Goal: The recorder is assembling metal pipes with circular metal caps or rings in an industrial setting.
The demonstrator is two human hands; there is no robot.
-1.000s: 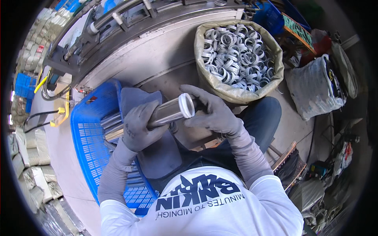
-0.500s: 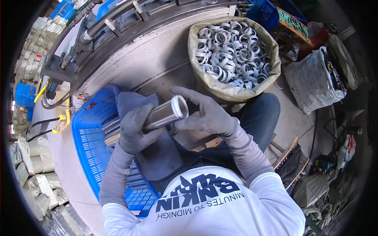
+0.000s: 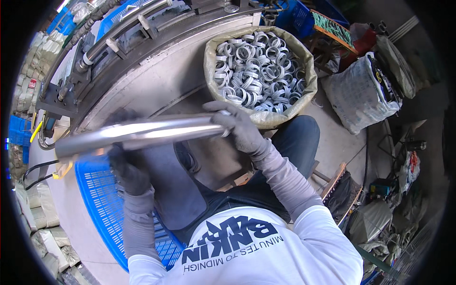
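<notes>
A long shiny metal tube [image 3: 161, 132] lies nearly level across the front of me, smeared by motion. My left hand [image 3: 127, 173], in a dark grey glove, grips it from below near its middle, and blurred fingers show above it. My right hand [image 3: 237, 127], also gloved, is closed around the tube's right end. A pale ring on that end is mostly covered by the fingers. Under the tube, a grey pad [image 3: 178, 190] covers my left thigh. The blue plastic basket [image 3: 97, 190] stands left of it, partly behind my left forearm.
A woven sack [image 3: 308, 85] full of pale metal rings [image 3: 259, 71] stands ahead of my right knee. Beyond the basket runs a long metal machine [image 3: 137, 52]. A white sack [image 3: 358, 92] stands at the right, and wrapped bundles [image 3: 52, 237] are stacked at far left.
The tube has swung from pointing at me to lying crosswise, its far end now out left. My left hand has moved left, and my right hand has closed on the ringed end. The view has shifted slightly.
</notes>
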